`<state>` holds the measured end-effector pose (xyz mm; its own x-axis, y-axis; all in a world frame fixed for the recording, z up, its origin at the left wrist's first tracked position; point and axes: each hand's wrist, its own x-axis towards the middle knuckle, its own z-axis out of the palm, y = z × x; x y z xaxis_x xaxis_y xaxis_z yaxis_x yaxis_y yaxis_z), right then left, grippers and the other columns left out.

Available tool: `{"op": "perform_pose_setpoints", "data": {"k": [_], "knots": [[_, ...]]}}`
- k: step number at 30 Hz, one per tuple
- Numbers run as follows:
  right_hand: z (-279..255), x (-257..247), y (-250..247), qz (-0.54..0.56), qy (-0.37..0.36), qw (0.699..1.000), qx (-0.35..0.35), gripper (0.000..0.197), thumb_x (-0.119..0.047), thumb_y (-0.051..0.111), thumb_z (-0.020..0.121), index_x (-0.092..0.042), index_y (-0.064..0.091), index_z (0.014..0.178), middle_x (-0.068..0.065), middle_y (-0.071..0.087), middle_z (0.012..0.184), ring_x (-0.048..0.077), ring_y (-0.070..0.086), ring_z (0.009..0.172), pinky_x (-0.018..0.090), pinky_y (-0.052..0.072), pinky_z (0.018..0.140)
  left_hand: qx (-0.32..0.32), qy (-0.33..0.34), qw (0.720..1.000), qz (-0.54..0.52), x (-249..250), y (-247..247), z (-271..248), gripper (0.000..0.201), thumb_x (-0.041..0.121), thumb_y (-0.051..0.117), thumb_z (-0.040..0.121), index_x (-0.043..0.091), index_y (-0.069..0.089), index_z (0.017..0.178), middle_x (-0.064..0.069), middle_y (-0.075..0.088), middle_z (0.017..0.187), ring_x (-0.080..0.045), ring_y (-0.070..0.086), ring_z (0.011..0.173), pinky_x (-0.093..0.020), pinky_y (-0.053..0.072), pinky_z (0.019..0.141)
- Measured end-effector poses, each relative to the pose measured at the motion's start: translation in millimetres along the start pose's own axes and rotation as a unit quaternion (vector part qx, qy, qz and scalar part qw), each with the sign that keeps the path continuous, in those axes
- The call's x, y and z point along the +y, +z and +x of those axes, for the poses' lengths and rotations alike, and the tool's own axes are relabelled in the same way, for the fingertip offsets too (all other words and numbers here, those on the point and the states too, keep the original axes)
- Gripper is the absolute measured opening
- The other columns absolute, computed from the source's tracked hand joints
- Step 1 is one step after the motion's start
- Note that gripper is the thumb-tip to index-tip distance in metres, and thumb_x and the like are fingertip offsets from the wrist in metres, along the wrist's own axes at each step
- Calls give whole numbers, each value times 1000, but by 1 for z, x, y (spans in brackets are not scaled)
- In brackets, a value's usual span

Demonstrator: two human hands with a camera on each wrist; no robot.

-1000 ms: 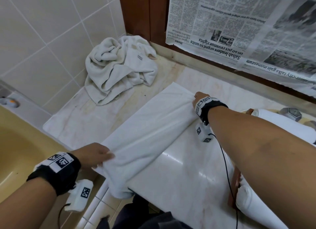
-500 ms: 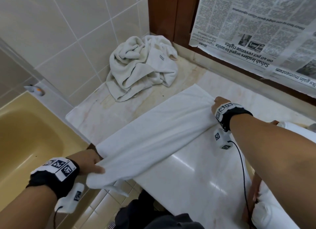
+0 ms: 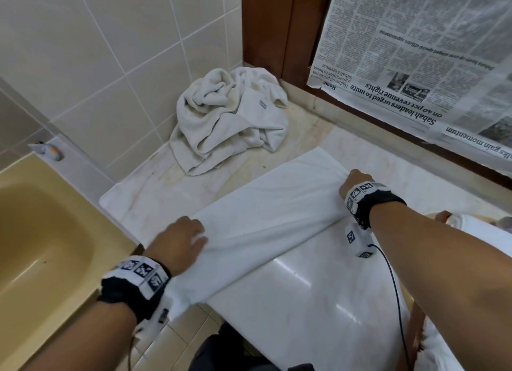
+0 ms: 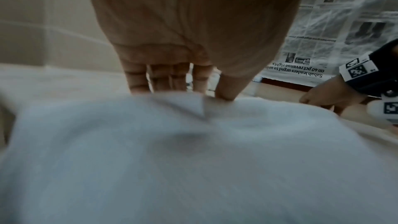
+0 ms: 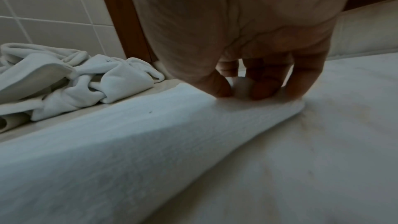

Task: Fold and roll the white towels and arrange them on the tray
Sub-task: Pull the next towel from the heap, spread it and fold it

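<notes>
Head view. A long folded towel (image 3: 266, 226) lies diagonally across the marble counter (image 3: 318, 301), from lower left of centre up to right of centre. Left hand (image 3: 177, 243) sits at the towel's near end, lower left of centre, back of hand up, forearm entering from the bottom left corner; fingers lie over the cloth edge, thumb side toward the towel. That end hangs off the counter edge below the wrist. Right hand (image 3: 356, 183) sits at the far end, right of centre, forearm crossing in from the right edge, knuckles bent down onto the cloth. A crumpled towel (image 3: 230, 121) lies in the corner at upper centre, apart from the folded one. Rolled towels (image 3: 471, 226) and a brown tray (image 3: 415, 332) edge show at the right margin, partly hidden by the forearm. Yellow tub (image 3: 41, 232) at left; newspaper (image 3: 415, 51) at upper right.

Left wrist view. Blurred. Palm faces the camera, four fingers (image 4: 137, 81) straight and pointing down behind the towel edge, thumb tip on the cloth in front; the edge is nipped between thumb and fingers. Right hand at the right edge.

Right wrist view. Fingers (image 5: 264, 88) curl down, tips and thumb pinching the towel's end corner at centre. Crumpled towel at left.
</notes>
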<state>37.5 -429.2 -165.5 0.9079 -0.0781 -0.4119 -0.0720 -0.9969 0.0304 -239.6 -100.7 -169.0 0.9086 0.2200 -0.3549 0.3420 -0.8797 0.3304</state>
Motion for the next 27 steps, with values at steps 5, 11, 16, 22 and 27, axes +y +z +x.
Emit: {"op": "perform_pose_setpoints", "data": {"k": [5, 11, 16, 22, 27], "knots": [[0, -1, -2, -57, -15, 998, 4, 23, -19, 46, 92, -17, 51, 115, 11, 57, 118, 33, 44, 119, 44, 33, 103, -9, -63, 998, 17, 23, 20, 1, 44, 62, 50, 92, 20, 45, 105, 1, 52, 100, -20, 55, 88, -33, 44, 73], [29, -20, -51, 46, -66, 997, 12, 25, -15, 48, 94, 1, 65, 104, 18, 62, 119, 34, 59, 102, 36, 45, 86, 4, -57, 990, -128, -1, 5, 17, 53, 60, 47, 92, 14, 52, 68, 1, 56, 69, -11, 52, 67, -22, 34, 60], [34, -27, -31, 80, -61, 993, -61, 38, -17, 46, 102, 1, 50, 136, 21, 47, 145, 34, 46, 131, 32, 38, 96, -10, -58, 992, -113, -20, 7, 27, 40, 48, 44, 99, 19, 46, 70, 2, 55, 68, -12, 53, 68, -24, 35, 61], [59, -36, -20, 69, -69, 992, -80, 36, -23, 55, 96, -5, 59, 128, 15, 58, 134, 33, 54, 122, 31, 41, 90, -10, -74, 989, -125, -20, 6, 30, 36, 41, 43, 102, 15, 48, 78, 0, 59, 71, -13, 55, 67, -23, 35, 57], [71, -49, -45, 95, -97, 989, -64, 45, -27, 51, 101, -4, 50, 139, 16, 47, 147, 31, 47, 133, 34, 38, 103, -25, -77, 990, -112, -17, 0, 32, 36, 39, 37, 104, 13, 45, 79, -3, 58, 72, -15, 53, 66, -25, 35, 57]]}}
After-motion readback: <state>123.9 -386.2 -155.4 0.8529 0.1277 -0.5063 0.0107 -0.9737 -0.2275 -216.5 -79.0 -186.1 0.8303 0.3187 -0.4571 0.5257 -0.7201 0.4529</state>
